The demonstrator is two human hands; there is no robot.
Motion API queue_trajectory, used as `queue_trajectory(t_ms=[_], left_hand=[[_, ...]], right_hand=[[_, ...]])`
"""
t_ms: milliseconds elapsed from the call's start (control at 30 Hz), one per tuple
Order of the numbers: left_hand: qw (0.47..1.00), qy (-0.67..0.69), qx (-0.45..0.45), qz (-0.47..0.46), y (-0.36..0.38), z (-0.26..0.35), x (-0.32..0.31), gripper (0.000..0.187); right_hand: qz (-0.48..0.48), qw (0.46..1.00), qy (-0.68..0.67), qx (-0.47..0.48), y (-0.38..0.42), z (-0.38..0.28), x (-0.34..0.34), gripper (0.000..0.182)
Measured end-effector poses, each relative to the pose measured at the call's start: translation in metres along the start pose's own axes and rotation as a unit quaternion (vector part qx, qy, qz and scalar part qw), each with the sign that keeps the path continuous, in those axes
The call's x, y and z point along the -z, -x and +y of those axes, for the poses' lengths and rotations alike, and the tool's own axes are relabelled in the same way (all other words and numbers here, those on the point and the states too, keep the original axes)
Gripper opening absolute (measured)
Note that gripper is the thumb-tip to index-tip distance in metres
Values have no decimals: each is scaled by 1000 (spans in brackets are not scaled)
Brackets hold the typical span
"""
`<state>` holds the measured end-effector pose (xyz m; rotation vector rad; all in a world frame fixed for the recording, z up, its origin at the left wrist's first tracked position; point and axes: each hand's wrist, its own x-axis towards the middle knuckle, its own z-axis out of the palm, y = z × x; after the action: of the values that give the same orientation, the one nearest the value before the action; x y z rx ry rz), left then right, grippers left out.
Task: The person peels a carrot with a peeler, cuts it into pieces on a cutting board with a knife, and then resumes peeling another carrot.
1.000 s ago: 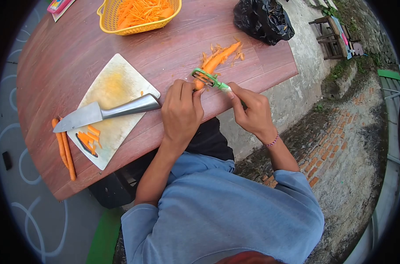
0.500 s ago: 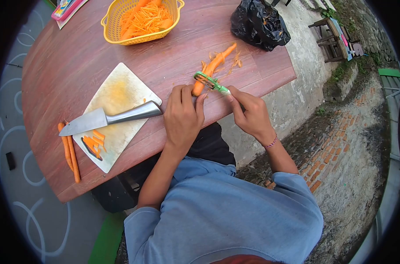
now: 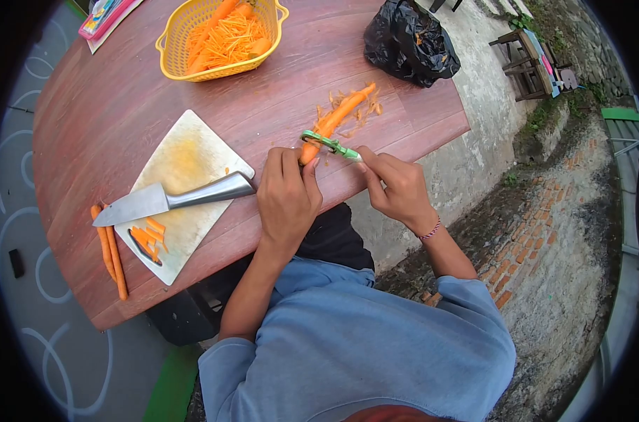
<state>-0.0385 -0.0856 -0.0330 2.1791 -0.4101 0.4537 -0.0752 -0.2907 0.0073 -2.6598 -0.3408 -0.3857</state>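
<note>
My left hand [image 3: 289,190] grips the thick end of an orange carrot [image 3: 342,114], which lies slanted on the table with its thin tip pointing away from me. In my right hand [image 3: 398,183] is a green vegetable peeler [image 3: 333,145], closed in the fingers by its pale handle end. The peeler's head rests across the carrot close to my left fingertips. Thin peelings [image 3: 367,109] lie around the carrot's far half. Left of my hands, a large kitchen knife [image 3: 172,200] lies across a white cutting board [image 3: 205,152], with several cut carrot sticks [image 3: 149,235] below its blade.
A yellow basket [image 3: 224,72] of shredded and whole carrots stands at the back of the reddish wooden table [image 3: 291,84]. At the back right sits a black plastic bag [image 3: 412,46]. Whole carrots [image 3: 111,253] lie left of the board. A pink case [image 3: 105,17] is in the far left corner.
The peeler stays near the carrot's thick end, its head turned slightly. The whole view has shifted a little, and both hands keep their holds.
</note>
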Motion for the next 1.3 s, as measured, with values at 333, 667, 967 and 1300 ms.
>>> queue_trajectory(t_ms=[333,667,967,1300], left_hand=[[999,22,20,-21,1,2,3,19],[999,31,23,-21,3,0,1,20],[1000,18,13,-22,3,-1,1,19],[999,26,12,-24,2,0,3,19]], right_hand=[[88,994,-36,-45,0,10,-3,22],[30,998,-55,-33,3,-2,-1,24],[65,991,-8,-113,0,-3,-1,24],[98,989,-4,-112,-11,14,13,22]])
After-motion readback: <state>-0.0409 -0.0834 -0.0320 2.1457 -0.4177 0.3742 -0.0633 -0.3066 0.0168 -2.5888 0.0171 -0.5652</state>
